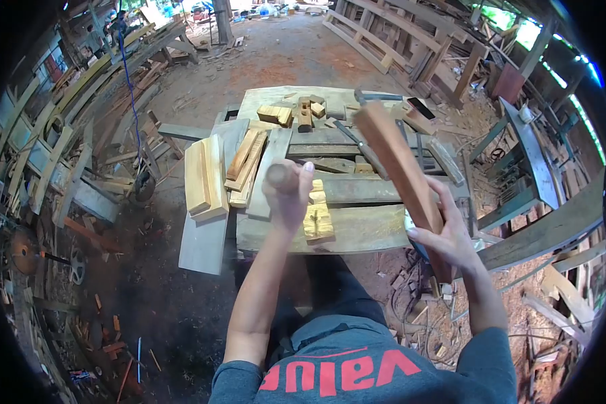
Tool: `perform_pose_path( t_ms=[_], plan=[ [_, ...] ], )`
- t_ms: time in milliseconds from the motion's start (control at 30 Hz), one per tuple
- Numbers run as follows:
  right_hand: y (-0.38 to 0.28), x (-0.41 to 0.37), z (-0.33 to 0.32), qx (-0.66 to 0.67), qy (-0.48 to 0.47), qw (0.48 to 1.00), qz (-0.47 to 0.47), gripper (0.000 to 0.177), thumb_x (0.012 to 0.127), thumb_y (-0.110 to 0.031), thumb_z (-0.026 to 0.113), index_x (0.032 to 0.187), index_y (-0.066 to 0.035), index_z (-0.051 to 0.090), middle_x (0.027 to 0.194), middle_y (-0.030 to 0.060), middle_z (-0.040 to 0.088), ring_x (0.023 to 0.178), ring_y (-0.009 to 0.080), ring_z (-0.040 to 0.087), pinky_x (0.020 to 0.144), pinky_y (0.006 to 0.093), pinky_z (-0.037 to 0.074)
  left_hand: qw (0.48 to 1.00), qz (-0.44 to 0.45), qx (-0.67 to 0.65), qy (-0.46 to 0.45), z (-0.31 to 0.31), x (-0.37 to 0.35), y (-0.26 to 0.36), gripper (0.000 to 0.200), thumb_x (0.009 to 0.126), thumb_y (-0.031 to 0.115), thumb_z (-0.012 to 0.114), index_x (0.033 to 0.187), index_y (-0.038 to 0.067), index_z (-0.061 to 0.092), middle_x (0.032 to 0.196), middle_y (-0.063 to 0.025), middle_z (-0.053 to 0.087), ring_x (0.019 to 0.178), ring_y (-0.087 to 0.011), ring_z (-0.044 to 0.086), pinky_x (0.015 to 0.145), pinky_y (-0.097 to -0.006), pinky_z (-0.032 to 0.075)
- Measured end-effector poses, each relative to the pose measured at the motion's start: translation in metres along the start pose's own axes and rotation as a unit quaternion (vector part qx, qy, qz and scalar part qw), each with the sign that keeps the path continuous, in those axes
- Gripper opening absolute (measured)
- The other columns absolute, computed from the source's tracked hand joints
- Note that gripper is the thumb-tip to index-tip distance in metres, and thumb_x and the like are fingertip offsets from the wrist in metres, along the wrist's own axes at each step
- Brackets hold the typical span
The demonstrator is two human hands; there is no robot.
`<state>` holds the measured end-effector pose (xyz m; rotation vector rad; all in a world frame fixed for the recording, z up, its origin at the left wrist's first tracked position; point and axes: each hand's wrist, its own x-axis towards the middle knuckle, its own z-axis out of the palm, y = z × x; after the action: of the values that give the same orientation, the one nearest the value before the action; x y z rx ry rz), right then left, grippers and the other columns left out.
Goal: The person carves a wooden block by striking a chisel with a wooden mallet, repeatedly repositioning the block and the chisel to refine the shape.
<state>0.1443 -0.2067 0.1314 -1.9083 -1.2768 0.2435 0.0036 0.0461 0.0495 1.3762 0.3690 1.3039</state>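
Observation:
My left hand (pixel 291 202) is closed round a round wooden handle (pixel 282 176), seen almost end-on. What lies below the handle is hidden by the hand. Just right of that hand a yellow wooden block (pixel 318 219) with a notched, carved surface lies on the workbench (pixel 377 225). Raised over the bench's right side, a long reddish-brown squared wooden bar (pixel 400 165) slants up and away from me. My right hand (pixel 446 229) grips it near its lower end, fingers wrapped round the side.
Light boards (pixel 205 175) and wooden strips (pixel 247 159) lie at the bench's left. Small blocks (pixel 276 115), a hand tool (pixel 349 132) and a dark phone-like object (pixel 421 107) are farther back. Stacked timber (pixel 384 37) and scrap wood surround the bench.

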Motion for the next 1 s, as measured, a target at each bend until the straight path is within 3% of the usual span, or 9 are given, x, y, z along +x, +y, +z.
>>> perform_pose_path(
  t_ms=[33,133,267,467,533,733,867,933,1000],
  plan=[
    [0.002,-0.008,0.001,0.089,0.005,0.994,0.066,0.088,0.07,-0.033,0.08,0.143,-0.008,0.038,0.132,0.0164,0.051,0.121,0.0276,0.051,0.104,0.0415,0.038,0.994,0.059,0.089,0.003,0.004,0.0,-0.014,0.02,0.085,0.004,0.072,0.08,0.005,0.053,0.066,-0.0003,0.056,0.056,-0.0084,0.054,0.052,-0.0235,0.044],
    [0.036,-0.028,0.002,0.105,0.044,0.987,0.116,0.089,0.069,-0.031,0.08,0.143,-0.006,0.038,0.132,0.0141,0.046,0.122,0.0268,0.048,0.105,0.0407,0.037,0.985,0.076,0.156,-0.006,0.035,-0.012,-0.02,0.017,0.081,0.004,0.073,0.081,0.006,0.057,0.064,0.0004,0.055,0.058,-0.0082,0.053,0.054,-0.0254,0.044],
    [0.069,-0.042,0.012,0.148,0.075,0.981,0.102,0.087,0.068,-0.029,0.079,0.141,-0.004,0.039,0.133,0.0127,0.042,0.127,0.0255,0.042,0.108,0.0401,0.033,0.982,0.099,0.134,-0.087,0.074,-0.028,-0.023,0.019,0.075,0.007,0.075,0.084,0.007,0.059,0.073,-0.0087,0.065,0.064,-0.0222,0.066,0.057,-0.0334,0.049],
    [0.083,-0.06,0.012,0.215,0.081,0.965,0.13,0.093,0.071,-0.021,0.08,0.147,-0.005,0.028,0.135,0.0152,0.044,0.123,0.0256,0.047,0.105,0.0391,0.036,0.93,0.143,0.289,-0.174,0.105,-0.048,-0.041,0.033,0.061,0.009,0.075,0.09,0.008,0.058,0.076,-0.0124,0.063,0.072,-0.0353,0.063,0.062,-0.043,0.049],
    [0.087,-0.064,0.01,0.276,0.098,0.939,0.178,0.093,0.072,-0.022,0.08,0.147,-0.006,0.027,0.132,0.0155,0.046,0.123,0.0254,0.047,0.105,0.0386,0.037,0.929,0.148,0.292,-0.173,0.11,-0.05,-0.039,0.035,0.06,0.009,0.073,0.091,0.009,0.058,0.075,-0.0106,0.061,0.074,-0.033,0.064,0.064,-0.0435,0.049],
    [0.095,-0.071,0.008,0.252,0.141,0.945,0.154,0.096,0.071,-0.026,0.08,0.148,-0.007,0.025,0.135,0.0152,0.043,0.121,0.024,0.049,0.103,0.0386,0.039,0.917,0.128,0.316,-0.207,0.118,-0.054,-0.045,0.034,0.061,0.01,0.074,0.089,0.01,0.054,0.072,-0.01,0.061,0.072,-0.0331,0.064,0.061,-0.045,0.049],
    [0.102,-0.082,-0.004,0.242,0.18,0.939,0.167,0.098,0.073,-0.028,0.08,0.149,-0.007,0.022,0.125,0.0141,0.048,0.108,0.0237,0.053,0.088,0.0345,0.047,0.913,0.121,0.339,-0.192,0.121,-0.054,-0.046,0.036,0.058,0.008,0.074,0.09,0.011,0.056,0.075,-0.0076,0.061,0.074,-0.0315,0.063,0.063,-0.0428,0.048],
    [0.114,-0.093,-0.004,0.356,0.229,0.904,0.065,0.096,0.073,-0.029,0.08,0.147,-0.006,0.024,0.125,0.0148,0.047,0.105,0.0232,0.054,0.084,0.0342,0.049,0.912,0.119,0.345,-0.185,0.121,-0.056,-0.048,0.035,0.058,0.007,0.073,0.089,0.011,0.056,0.075,-0.0075,0.06,0.075,-0.0314,0.063,0.063,-0.0428,0.048],
    [0.131,-0.1,0.006,0.38,0.205,0.9,0.062,0.094,0.073,-0.029,0.081,0.145,-0.007,0.025,0.119,0.0136,0.049,0.097,0.0204,0.056,0.081,0.0346,0.051,0.916,0.124,0.34,-0.171,0.122,-0.056,-0.048,0.033,0.059,0.007,0.073,0.087,0.011,0.055,0.076,-0.0074,0.06,0.075,-0.0312,0.062,0.063,-0.0423,0.048]
  ],
)
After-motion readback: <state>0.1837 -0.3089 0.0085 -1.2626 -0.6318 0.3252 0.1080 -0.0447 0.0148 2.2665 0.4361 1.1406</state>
